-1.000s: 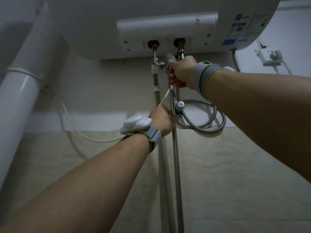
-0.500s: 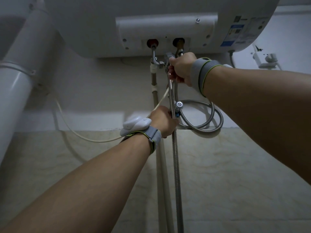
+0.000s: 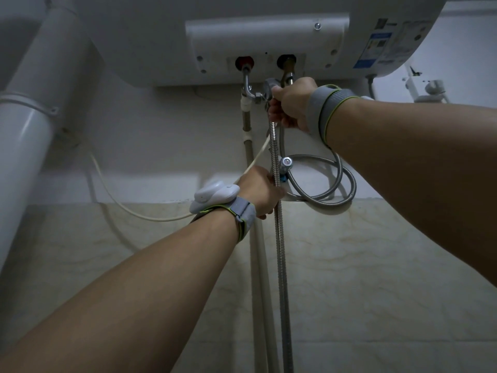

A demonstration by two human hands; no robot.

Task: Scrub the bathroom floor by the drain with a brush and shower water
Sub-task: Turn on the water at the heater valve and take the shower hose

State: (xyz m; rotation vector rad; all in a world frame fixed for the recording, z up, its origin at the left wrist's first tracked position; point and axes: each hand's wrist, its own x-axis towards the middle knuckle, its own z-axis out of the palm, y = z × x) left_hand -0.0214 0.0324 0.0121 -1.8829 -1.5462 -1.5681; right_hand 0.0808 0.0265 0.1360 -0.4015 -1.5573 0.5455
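I am looking up at a white water heater [image 3: 242, 36] on the wall. A ribbed metal shower hose [image 3: 279, 251] hangs straight down from the fittings under it. My right hand [image 3: 291, 103] is closed around the top end of that hose, just below a round valve [image 3: 269, 88]. My left hand [image 3: 259, 191] is closed on the same hose lower down, beside a small chrome tap with a blue base [image 3: 285, 164]. No brush, floor or drain is in view.
A thick white drain pipe [image 3: 29, 125] runs up the left side. A braided steel hose [image 3: 341, 181] loops on the wall to the right of my left hand. A cream cable [image 3: 121, 203] sags across the wall. A wall bracket [image 3: 427, 90] sits at upper right.
The view has tilted slightly, so the heater and pipe sit a little differently in frame. Both hands keep their hold on the hose in the same places.
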